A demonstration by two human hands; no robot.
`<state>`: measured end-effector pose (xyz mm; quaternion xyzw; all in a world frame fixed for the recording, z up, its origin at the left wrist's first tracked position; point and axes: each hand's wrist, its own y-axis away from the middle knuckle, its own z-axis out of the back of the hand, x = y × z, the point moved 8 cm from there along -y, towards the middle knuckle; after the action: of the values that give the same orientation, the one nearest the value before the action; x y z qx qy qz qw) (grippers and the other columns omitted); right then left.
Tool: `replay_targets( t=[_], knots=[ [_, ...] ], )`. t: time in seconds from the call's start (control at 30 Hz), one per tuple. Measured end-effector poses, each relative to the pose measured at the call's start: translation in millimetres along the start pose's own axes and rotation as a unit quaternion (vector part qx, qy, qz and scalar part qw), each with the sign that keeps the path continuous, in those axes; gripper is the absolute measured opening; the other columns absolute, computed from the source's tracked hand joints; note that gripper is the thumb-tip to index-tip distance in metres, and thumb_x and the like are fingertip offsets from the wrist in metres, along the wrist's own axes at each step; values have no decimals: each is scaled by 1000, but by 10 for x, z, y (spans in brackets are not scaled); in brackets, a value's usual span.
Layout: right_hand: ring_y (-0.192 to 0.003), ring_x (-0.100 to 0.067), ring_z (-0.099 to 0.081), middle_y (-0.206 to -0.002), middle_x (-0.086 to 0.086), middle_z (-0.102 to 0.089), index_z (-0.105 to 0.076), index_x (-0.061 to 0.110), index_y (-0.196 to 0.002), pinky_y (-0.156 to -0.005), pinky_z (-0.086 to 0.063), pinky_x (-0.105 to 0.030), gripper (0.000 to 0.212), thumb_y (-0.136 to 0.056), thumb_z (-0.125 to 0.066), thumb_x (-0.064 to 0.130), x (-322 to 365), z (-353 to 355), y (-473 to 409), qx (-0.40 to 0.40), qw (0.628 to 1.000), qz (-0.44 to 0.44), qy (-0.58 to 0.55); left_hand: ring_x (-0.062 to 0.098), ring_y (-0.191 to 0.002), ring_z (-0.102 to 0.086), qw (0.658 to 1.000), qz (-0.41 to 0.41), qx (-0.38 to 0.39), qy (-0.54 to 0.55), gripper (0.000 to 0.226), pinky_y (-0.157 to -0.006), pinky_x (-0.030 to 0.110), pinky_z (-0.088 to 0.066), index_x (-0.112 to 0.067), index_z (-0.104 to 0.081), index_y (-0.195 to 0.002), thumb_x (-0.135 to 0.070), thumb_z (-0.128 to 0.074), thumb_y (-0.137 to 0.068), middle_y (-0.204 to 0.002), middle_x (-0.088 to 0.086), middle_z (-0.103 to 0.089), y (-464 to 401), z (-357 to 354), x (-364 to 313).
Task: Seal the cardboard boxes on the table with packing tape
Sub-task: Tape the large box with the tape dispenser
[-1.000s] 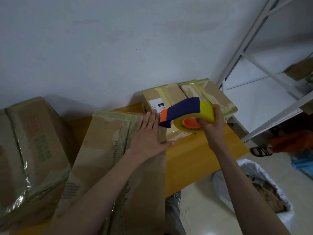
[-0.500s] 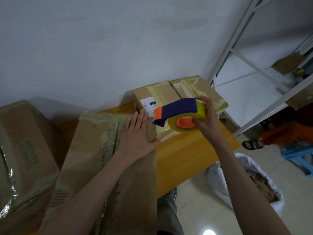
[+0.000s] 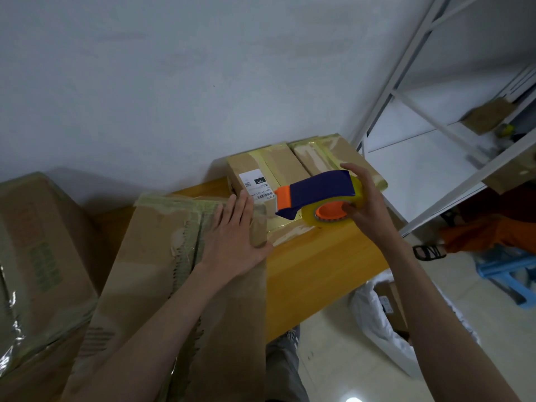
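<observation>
Pressing flat with straight fingers, the left hand (image 3: 232, 236) rests on the far right corner of the big box (image 3: 162, 274) lying on the worktop (image 3: 319, 256). Just beside it, the right hand (image 3: 368, 204) grips the tape dispenser (image 3: 319, 195) by its roll, held above the worktop's far edge in front of two taped small boxes (image 3: 290, 166) against the wall.

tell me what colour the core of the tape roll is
Orange, seen in the head view inside the tape roll.
</observation>
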<state>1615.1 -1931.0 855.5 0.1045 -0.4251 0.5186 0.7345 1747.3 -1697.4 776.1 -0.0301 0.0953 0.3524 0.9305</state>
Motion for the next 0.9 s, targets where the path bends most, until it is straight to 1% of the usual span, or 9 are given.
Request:
replay_targets(
  t=[0.1,0.2,0.27,0.37,0.43,0.53,0.6,0.83,0.9],
  knots=[
    [-131,-10,-50,-141,5,-52,-39,42,-142,-98,-49,-22,92,-79,-64,-21,-6,-3,-5,-15,1000,10,24,19,-153,18,1000,1,-3,-1,112,-125,43,5,-18,14,-159,-84,-11,-71,-166,0,20,-3,3,-4],
    [-118,1,-49,-131,-1,-52,-45,33,-140,-93,-44,-13,87,-75,-59,-23,45,-32,-14,-36,996,22,76,19,-153,18,1000,1,-7,1,112,-125,42,5,-18,13,-159,-84,-12,-72,-166,0,20,-9,-5,-6],
    [-111,-9,-50,-125,-6,-52,-49,27,-141,-88,-48,-24,81,-77,-61,-20,90,-62,-30,-40,992,40,109,19,-153,17,1000,2,-8,0,112,-125,42,6,-18,13,-159,-84,-12,-72,-167,0,20,-13,-7,-5],
    [-106,-21,-53,-120,-8,-52,-49,27,-145,-81,-50,-35,69,-86,-76,4,185,-134,-30,-30,983,91,158,19,-153,17,1000,2,-7,-3,112,-125,41,7,-19,14,-159,-84,-11,-72,-166,0,20,-10,-7,-8],
    [-106,-24,-53,-119,-9,-51,-49,30,-146,-81,-51,-38,73,-83,-84,26,229,-181,-35,-18,976,110,185,19,-153,17,1000,2,-9,-4,112,-125,42,5,-19,14,-159,-84,-12,-72,-166,0,20,-8,-3,-8],
    [-106,-29,-52,-117,-12,-52,-50,30,-146,-82,-50,-47,74,-80,-84,38,310,-208,-42,-23,966,133,219,19,-153,17,1000,1,-9,-4,110,-126,42,3,-18,14,-159,-83,-15,-75,-166,0,20,-7,-15,-2],
    [-106,-29,-51,-117,-14,-53,-50,29,-145,-84,-48,-48,71,-82,-80,42,377,-222,-9,-26,959,152,238,19,-153,18,1000,1,-8,-5,110,-126,43,2,-18,13,-159,-83,-13,-74,-166,0,20,-7,-20,2],
    [-107,-31,-48,-118,-17,-53,-45,31,-145,-85,-41,-43,51,-97,-60,37,497,-243,65,-37,943,186,273,19,-153,19,1000,1,-8,-11,109,-126,43,4,-17,12,-159,-83,-19,-78,-166,1,20,-14,-18,-26],
    [-107,-32,-49,-118,-17,-53,-44,31,-145,-86,-41,-44,50,-97,-60,32,525,-243,49,-39,941,191,278,19,-153,19,1000,1,-6,-15,108,-126,43,4,-17,13,-159,-82,-22,-80,-166,1,20,-6,-4,-31]
  ],
)
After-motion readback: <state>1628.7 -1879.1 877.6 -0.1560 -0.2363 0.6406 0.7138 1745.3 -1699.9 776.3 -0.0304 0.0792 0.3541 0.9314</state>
